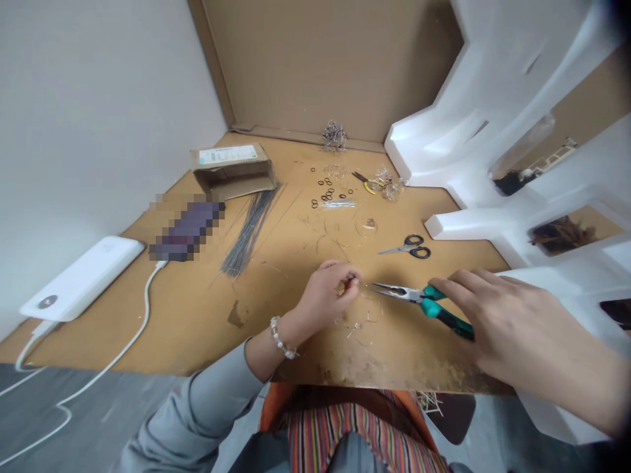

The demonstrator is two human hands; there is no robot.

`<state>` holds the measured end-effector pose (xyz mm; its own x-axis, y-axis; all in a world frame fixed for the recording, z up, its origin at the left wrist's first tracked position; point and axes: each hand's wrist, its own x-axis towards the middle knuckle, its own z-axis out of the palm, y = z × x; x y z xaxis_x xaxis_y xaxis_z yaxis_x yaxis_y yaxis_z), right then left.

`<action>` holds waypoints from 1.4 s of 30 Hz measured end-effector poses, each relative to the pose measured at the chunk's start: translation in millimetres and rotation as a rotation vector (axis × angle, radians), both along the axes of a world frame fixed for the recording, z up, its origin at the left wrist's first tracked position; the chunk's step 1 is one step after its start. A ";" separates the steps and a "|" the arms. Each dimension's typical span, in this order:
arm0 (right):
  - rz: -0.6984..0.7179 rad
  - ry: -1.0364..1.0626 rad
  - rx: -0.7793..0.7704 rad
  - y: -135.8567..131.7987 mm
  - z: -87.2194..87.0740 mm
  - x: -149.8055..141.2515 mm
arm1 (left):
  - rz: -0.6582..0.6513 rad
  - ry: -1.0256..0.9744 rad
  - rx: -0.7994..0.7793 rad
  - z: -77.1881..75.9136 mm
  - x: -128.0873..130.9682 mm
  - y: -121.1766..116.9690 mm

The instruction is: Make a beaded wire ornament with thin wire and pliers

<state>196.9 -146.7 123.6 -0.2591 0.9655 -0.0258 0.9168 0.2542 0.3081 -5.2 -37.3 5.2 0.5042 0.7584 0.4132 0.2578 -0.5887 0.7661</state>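
My left hand [329, 293], with a beaded bracelet [280, 338] at its wrist, is pinched closed over the front of the table. A thin piece of wire [363, 284] sticks out from its fingertips toward the right. My right hand [497, 315] grips needle-nose pliers [411, 295] by their green and black handles. The jaws are slightly parted and point left, a short way from the left fingertips. Wire scraps [355, 327] lie on the table below. Black-handled scissors [407, 247] rest just beyond the pliers.
A bundle of grey wires [252, 230] lies beside an open cardboard box [231, 172]. Dark rings [328, 192], yellow-handled pliers [367, 184] and tangled wire [335, 136] are farther back. A white power bank [83, 279] and cabled phone [192, 226] sit left; white foam [458, 226] borders the right.
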 end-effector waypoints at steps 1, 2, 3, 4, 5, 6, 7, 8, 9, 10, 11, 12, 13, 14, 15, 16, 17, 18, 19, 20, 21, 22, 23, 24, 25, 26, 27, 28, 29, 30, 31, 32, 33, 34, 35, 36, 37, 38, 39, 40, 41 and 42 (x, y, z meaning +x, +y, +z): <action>-0.018 0.011 -0.024 0.1 -0.3 4.7 | 0.001 -0.017 -0.036 0.1 0.1 -0.6; -0.037 0.017 -0.050 0.7 -1.3 8.4 | 0.001 -0.029 -0.063 -0.3 0.3 -1.2; -0.055 0.023 -0.081 1.6 -2.6 11.0 | 0.002 -0.037 -0.081 -0.9 0.7 -1.6; -0.071 0.031 -0.114 2.9 -4.4 12.3 | 0.001 -0.042 -0.090 -1.8 1.1 -2.0; -0.083 0.042 -0.147 4.4 -6.3 12.7 | -0.002 -0.045 -0.093 -2.5 1.4 -2.2; -0.089 0.055 -0.179 5.9 -8.3 12.2 | -0.006 -0.045 -0.091 -3.1 1.7 -2.3; -0.092 0.067 -0.204 7.5 -10.2 11.3 | -0.009 -0.042 -0.088 -3.4 1.9 -2.4; -0.090 0.077 -0.224 9.0 -12.1 10.2 | -0.013 -0.037 -0.082 -3.3 2.0 -2.4; -0.085 0.082 -0.237 10.2 -13.7 9.1 | -0.018 -0.030 -0.074 -3.0 2.0 -2.4; -0.077 0.084 -0.245 11.1 -15.1 8.3 | -0.020 -0.023 -0.064 -2.4 1.9 -2.4; -0.068 0.085 -0.250 11.8 -16.1 7.8 | -0.021 -0.016 -0.052 -1.8 1.8 -2.4; -0.058 0.085 -0.251 12.3 -16.9 7.5 | -0.022 -0.009 -0.036 -1.2 1.8 -2.4; -0.050 0.086 -0.252 12.7 -17.4 7.5 | -0.022 -0.003 -0.018 -0.7 1.8 -2.4; -0.043 0.088 -0.252 13.1 -17.6 7.6 | -0.024 0.004 0.003 -0.4 1.9 -2.4; -0.038 0.092 -0.252 13.4 -17.7 7.7 | -0.027 0.012 0.024 -0.3 2.0 -2.3; -0.037 0.095 -0.253 13.7 -17.7 7.9 | -0.031 0.020 0.044 -0.3 2.1 -2.2; -0.037 0.099 -0.255 14.1 -17.7 8.1 | -0.037 0.027 0.062 -0.5 2.3 -2.1; -0.038 0.102 -0.256 14.4 -17.7 8.1 | -0.041 0.031 0.077 -0.7 2.4 -2.0; -0.035 0.106 -0.257 14.7 -17.9 8.2 | -0.046 0.034 0.089 -1.0 2.5 -1.8; -0.030 0.109 -0.256 14.9 -18.2 8.2 | -0.049 0.036 0.096 -1.3 2.6 -1.7; -0.022 0.111 -0.254 15.0 -18.7 8.2 | -0.049 0.036 0.100 -1.5 2.7 -1.7; -0.010 0.113 -0.248 15.0 -19.3 8.2 | -0.050 0.036 0.102 -1.8 2.7 -1.6; 0.005 0.113 -0.238 14.8 -20.1 8.1 | -0.049 0.037 0.101 -2.0 2.6 -1.5; 0.020 0.110 -0.224 14.5 -20.9 8.1 | -0.046 0.036 0.098 -2.2 2.6 -1.5; 0.037 0.107 -0.207 14.1 -21.7 8.2 | -0.044 0.034 0.092 -2.4 2.5 -1.5; 0.053 0.105 -0.189 13.7 -22.6 8.3 | -0.041 0.031 0.085 -2.6 2.4 -1.5; 0.067 0.104 -0.173 13.1 -23.5 8.4 | -0.038 0.028 0.077 -2.8 2.4 -1.5; 0.078 0.104 -0.162 12.6 -24.3 8.6 | -0.035 0.027 0.069 -2.9 2.4 -1.6; 0.086 0.104 -0.157 12.0 -25.0 8.7 | -0.032 0.027 0.062 -3.1 2.4 -1.8; 0.090 0.104 -0.158 11.5 -25.6 8.9 | -0.030 0.027 0.057 -3.2 2.4 -1.9; 0.089 0.103 -0.161 10.9 -26.0 8.9 | -0.031 0.029 0.054 -3.3 2.6 -2.1; 0.089 0.100 -0.165 10.4 -26.2 8.8 | -0.034 0.030 0.053 -3.3 2.7 -2.3; 0.088 0.095 -0.170 10.0 -26.2 8.6 | -0.038 0.033 0.055 -3.3 2.9 -2.5; 0.087 0.088 -0.175 9.5 -26.0 8.2 | -0.043 0.037 0.059 -3.2 3.1 -2.6; 0.085 0.080 -0.180 9.2 -25.6 7.7 | -0.048 0.042 0.065 -3.2 3.4 -2.6; 0.084 0.071 -0.184 8.8 -25.1 7.2 | -0.049 0.047 0.071 -3.2 3.6 -2.5; 0.083 0.064 -0.189 8.6 -24.6 6.7 | -0.049 0.051 0.076 -3.2 3.7 -2.4; 0.081 0.059 -0.192 8.3 -24.1 6.1 | -0.051 0.054 0.081 -3.1 3.9 -2.3; 0.076 0.055 -0.191 8.1 -23.6 5.7 | -0.053 0.055 0.083 -3.1 3.9 -2.2; 0.074 0.053 -0.190 7.8 -23.3 5.4 | -0.055 0.055 0.084 -3.1 3.9 -2.1; 0.072 0.051 -0.188 7.6 -23.2 5.2 | -0.056 0.055 0.085 -3.0 3.9 -2.1; 0.072 0.050 -0.186 7.3 -23.2 5.1 | -0.055 0.056 0.085 -2.9 3.7 -2.1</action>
<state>202.0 -139.4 100.4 -0.3329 0.9242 -0.1872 0.9071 0.3681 0.2043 -1.5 -39.4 2.3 0.5679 0.6924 0.4450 0.2647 -0.6656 0.6978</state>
